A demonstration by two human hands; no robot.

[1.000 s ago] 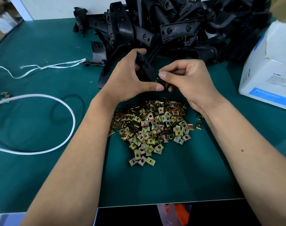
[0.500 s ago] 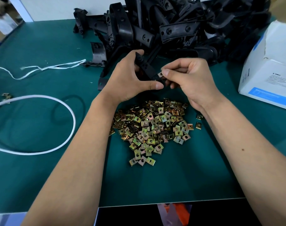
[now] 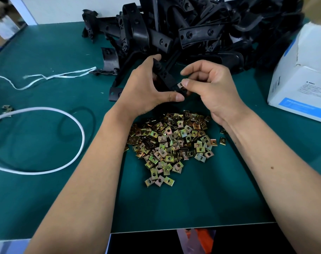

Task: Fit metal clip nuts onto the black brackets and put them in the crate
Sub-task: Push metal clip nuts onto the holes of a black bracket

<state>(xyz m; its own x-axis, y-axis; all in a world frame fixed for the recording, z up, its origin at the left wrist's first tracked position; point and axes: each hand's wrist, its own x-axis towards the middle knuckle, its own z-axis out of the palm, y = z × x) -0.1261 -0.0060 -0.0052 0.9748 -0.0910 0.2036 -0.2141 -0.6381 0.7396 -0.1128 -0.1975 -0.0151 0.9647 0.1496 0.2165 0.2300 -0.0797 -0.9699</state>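
closest to me, the green tabletop (image 3: 201,202) is a smooth matte sheet with a pale front edge. on it lies my heap of clip nuts (image 3: 171,143) — small square folded plates, each with a hole in the middle, shiny with a yellowish, rainbow-tinted plating. a couple of strays sit just beside the heap on my right.

above the heap my left hand (image 3: 147,90) is curled round a black bracket (image 3: 165,78), thumb along its near edge, holding it tilted off the tabletop. my right hand (image 3: 209,87) pinches one clip nut (image 3: 179,85) between thumb and forefinger, right at the bracket's lower end; i judge it is being slid on, though i cannot tell whether it is seated.

to my left a white cord (image 3: 71,121) loops over the tabletop, with frayed white string (image 3: 51,77) further back; to my right stands a white cardboard box (image 3: 302,85) with a blue stripe.

furthest away is the pile of black brackets (image 3: 192,33) — dull moulded plastic, curved bands and flat tabs with round holes, tangled together. that pile and my heap are both large, and no crate shows, so i judge most of the work is left.
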